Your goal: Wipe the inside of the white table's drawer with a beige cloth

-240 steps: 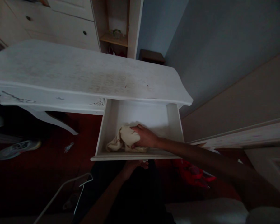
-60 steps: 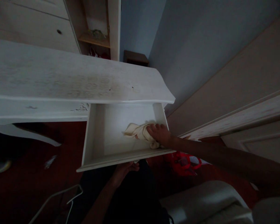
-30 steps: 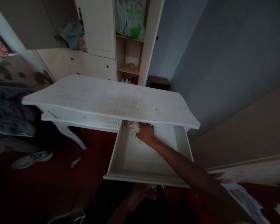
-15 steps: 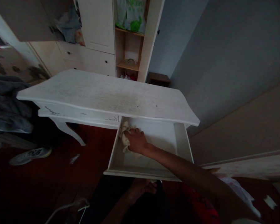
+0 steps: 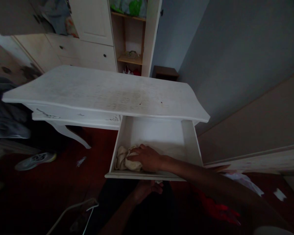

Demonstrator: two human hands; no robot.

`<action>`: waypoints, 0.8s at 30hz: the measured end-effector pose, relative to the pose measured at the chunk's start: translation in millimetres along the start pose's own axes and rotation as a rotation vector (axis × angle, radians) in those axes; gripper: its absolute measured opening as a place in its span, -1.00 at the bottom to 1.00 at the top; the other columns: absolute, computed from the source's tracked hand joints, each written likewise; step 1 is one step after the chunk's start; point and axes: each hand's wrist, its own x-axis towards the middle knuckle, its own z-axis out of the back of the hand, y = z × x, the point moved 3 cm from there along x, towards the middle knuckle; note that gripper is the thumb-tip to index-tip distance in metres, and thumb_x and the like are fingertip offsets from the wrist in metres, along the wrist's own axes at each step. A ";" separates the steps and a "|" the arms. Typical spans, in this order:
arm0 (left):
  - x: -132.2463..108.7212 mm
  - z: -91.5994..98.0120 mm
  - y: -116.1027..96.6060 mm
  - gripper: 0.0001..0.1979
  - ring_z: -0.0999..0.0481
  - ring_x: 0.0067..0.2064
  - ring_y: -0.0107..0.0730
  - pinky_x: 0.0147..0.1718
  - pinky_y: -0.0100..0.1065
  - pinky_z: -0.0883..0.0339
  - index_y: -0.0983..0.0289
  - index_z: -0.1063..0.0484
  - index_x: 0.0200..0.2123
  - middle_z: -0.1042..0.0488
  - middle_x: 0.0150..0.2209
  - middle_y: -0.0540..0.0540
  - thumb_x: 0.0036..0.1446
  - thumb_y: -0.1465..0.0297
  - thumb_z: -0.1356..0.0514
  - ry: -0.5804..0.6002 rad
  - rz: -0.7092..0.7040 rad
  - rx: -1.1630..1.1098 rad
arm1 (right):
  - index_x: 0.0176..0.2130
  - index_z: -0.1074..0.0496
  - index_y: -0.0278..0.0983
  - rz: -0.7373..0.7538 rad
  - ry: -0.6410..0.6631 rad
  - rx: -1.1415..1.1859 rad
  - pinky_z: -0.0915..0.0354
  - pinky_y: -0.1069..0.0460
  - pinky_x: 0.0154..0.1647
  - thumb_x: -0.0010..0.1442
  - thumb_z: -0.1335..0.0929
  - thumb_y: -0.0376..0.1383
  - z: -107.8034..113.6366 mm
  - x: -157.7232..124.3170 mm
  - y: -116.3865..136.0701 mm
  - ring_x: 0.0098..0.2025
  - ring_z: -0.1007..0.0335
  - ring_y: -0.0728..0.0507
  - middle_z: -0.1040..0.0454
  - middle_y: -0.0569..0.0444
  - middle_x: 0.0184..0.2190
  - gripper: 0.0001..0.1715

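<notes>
My right hand (image 5: pixel 148 158) is closed on a crumpled cream cloth (image 5: pixel 128 160), pressing it onto the floor of a pulled-out white drawer (image 5: pixel 159 130), at its front left corner. Part of the cloth bunches out to the left of my fingers. Below the drawer front, my left hand (image 5: pixel 149 189) has its fingers curled at a small pale drawer handle (image 5: pixel 158 181); the dim light partly hides this grip. The drawer belongs to a white desk (image 5: pixel 95 88) whose top has grey-brown smudges and small dark red spots.
Behind the desk stands a white wardrobe (image 5: pixel 95 26) with open shelves. A grey wall rises on the right. On the dark red floor lie a shoe (image 5: pixel 35 161), a pale cable (image 5: pixel 71 209), a plastic bag (image 5: pixel 245 181) and a red item (image 5: pixel 218 209). Grey clothing (image 5: pixel 7 117) hangs at left.
My right hand has slid the cloth from the drawer's left side toward the front left corner. My left hand stays below the drawer front. The view has shifted slightly.
</notes>
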 end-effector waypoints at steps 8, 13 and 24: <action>0.2 9.4 2.5 -0.60 -0.61 -0.29 -0.18 -0.20 -0.15 -0.42 0.35 -0.61 -0.31 -0.63 -0.23 0.24 -0.02 0.10 -0.39 0.023 0.008 0.034 | 0.19 -0.37 -0.09 -0.019 0.076 0.051 -0.22 -0.17 0.11 0.16 -0.30 -0.50 -0.8 -65.5 -37.7 0.17 -0.26 -0.27 -0.30 -0.03 0.26 -0.35; 2.5 10.3 2.0 -0.59 -0.60 -0.30 -0.19 -0.22 -0.17 -0.42 0.33 -0.62 -0.26 -0.63 -0.25 0.22 -0.04 0.10 -0.40 0.041 0.017 0.028 | 0.12 -0.44 -0.12 -0.315 0.186 -0.006 -0.33 -0.13 -0.06 0.10 -0.34 -0.49 4.7 -119.6 -56.4 0.06 -0.37 -0.33 -0.41 -0.11 0.15 -0.39; 1.2 12.3 4.0 -0.61 -0.60 -0.26 -0.13 -0.13 -0.07 -0.40 0.35 -0.61 -0.28 -0.63 -0.22 0.25 -0.03 0.12 -0.40 0.024 0.034 0.031 | 0.08 -0.46 -0.24 -0.566 0.001 0.125 -0.35 -0.16 0.02 -0.02 -0.32 -0.48 3.5 -141.6 -76.7 0.02 -0.46 -0.32 -0.52 -0.13 0.01 -0.36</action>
